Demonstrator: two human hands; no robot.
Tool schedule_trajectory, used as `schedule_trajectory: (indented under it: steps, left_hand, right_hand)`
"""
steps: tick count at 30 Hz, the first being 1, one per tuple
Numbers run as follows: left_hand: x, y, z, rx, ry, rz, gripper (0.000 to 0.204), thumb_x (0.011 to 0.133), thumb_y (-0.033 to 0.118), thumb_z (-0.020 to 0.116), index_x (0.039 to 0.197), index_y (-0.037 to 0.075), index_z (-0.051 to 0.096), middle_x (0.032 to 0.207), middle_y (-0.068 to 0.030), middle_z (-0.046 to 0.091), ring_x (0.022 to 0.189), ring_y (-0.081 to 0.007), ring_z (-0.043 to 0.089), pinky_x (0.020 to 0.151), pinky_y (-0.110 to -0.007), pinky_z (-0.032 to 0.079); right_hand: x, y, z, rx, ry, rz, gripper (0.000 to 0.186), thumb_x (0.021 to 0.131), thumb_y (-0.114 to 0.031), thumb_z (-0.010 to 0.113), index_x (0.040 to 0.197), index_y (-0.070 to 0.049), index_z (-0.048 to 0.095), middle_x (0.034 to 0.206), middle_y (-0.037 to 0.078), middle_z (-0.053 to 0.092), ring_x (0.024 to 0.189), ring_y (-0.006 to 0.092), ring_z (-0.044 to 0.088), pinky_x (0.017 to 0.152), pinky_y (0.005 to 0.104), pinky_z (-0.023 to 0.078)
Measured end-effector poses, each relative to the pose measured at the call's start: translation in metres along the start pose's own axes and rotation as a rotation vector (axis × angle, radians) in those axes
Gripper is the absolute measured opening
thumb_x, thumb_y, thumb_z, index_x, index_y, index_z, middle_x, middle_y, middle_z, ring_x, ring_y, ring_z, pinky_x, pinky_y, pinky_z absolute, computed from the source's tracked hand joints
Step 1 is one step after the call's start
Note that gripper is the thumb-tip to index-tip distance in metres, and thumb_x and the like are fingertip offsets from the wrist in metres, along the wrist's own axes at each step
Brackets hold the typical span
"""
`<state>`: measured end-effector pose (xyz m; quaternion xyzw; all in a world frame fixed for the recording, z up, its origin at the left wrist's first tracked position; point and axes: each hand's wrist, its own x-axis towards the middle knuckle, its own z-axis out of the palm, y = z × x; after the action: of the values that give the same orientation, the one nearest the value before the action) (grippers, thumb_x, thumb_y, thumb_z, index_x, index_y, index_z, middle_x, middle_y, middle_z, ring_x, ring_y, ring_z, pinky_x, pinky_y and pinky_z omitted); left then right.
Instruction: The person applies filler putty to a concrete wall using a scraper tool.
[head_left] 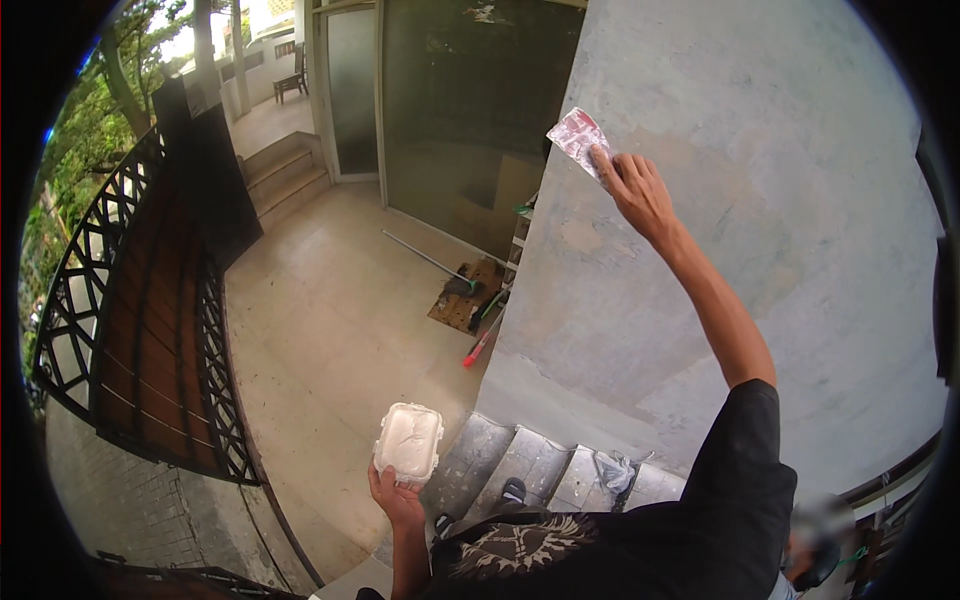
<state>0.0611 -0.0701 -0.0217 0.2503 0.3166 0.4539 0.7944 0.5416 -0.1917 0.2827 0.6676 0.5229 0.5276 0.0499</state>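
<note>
At two o'clock, your right hand (632, 188) pinches a scraper (575, 136) at the gray wall (690, 330); at seven o'clock, your half-closed left hand (398, 497) grips a paste-filled tub (410, 440).

Pale floor (320, 300) | dark glass panel (450, 120) | beige steps (285, 180) (chair (289, 83) above) | daylit trees (125, 85)

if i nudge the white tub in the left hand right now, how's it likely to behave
The white tub is probably heavy for its size, as pale paste fills much of it. The paste likely shifts slowly rather than splashing, since its surface holds creases. The tub may tip outward, as the left hand shows only at its near end.
</note>
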Motion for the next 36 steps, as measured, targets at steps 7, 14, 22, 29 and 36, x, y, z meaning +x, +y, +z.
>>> schedule_trajectory:
  steps: [7, 14, 22, 29, 36]
  left_hand:
    - [0.001, -0.01, -0.003, -0.016, 0.084, 0.053, 0.055, 0.085, 0.015, 0.054, 0.136, 0.004, 0.039, 0.126, -0.018, 0.052, 0.109, -0.0338, 0.059, 0.075, -0.045, 0.058]
    - [0.002, -0.016, -0.001, -0.029, 0.055, 0.029, 0.054, 0.085, 0.013, 0.053, 0.137, 0.003, 0.039, 0.127, -0.0192, 0.052, 0.11, -0.0349, 0.059, 0.077, -0.047, 0.058]
    - [0.001, -0.016, 0.001, -0.052, 0.035, 0.003, 0.054, 0.085, 0.011, 0.054, 0.136, 0.003, 0.039, 0.127, -0.0204, 0.051, 0.11, -0.0344, 0.059, 0.078, -0.047, 0.058]
    - [0.009, -0.018, -0.001, -0.053, 0.015, 0.003, 0.054, 0.084, 0.01, 0.055, 0.135, 0.002, 0.04, 0.127, -0.0202, 0.052, 0.109, -0.034, 0.06, 0.079, -0.046, 0.058]
    - [0.008, -0.018, -0.011, -0.008, -0.011, -0.01, 0.054, 0.085, 0.01, 0.054, 0.136, 0.003, 0.039, 0.127, -0.02, 0.051, 0.11, -0.0349, 0.059, 0.08, -0.047, 0.057]
  right_hand:
    - [0.014, 0.029, 0.025, -0.224, -0.115, -0.243, 0.059, 0.084, -0.006, 0.054, 0.143, -0.008, 0.042, 0.098, 0.006, 0.051, 0.091, 0.0199, 0.05, 0.079, 0.0313, 0.042]
    - [0.024, 0.033, 0.027, -0.352, -0.21, -0.257, 0.048, 0.087, -0.011, 0.053, 0.135, -0.007, 0.048, 0.099, 0.005, 0.052, 0.095, 0.0172, 0.05, 0.077, 0.0289, 0.04]
    - [0.026, 0.02, 0.01, -0.358, -0.24, -0.257, 0.041, 0.087, -0.012, 0.054, 0.128, -0.003, 0.053, 0.095, 0.004, 0.055, 0.094, 0.0164, 0.051, 0.078, 0.0286, 0.041]
    - [0.028, 0.01, -0.012, -0.294, -0.26, -0.267, 0.04, 0.085, -0.011, 0.055, 0.124, -0.001, 0.053, 0.091, 0.004, 0.053, 0.091, 0.0174, 0.051, 0.078, 0.0289, 0.041]
    - [0.046, 0.014, -0.007, -0.21, -0.153, -0.264, 0.059, 0.081, -0.034, 0.067, 0.129, -0.003, 0.051, 0.093, 0.005, 0.051, 0.091, 0.0192, 0.05, 0.08, 0.03, 0.041]
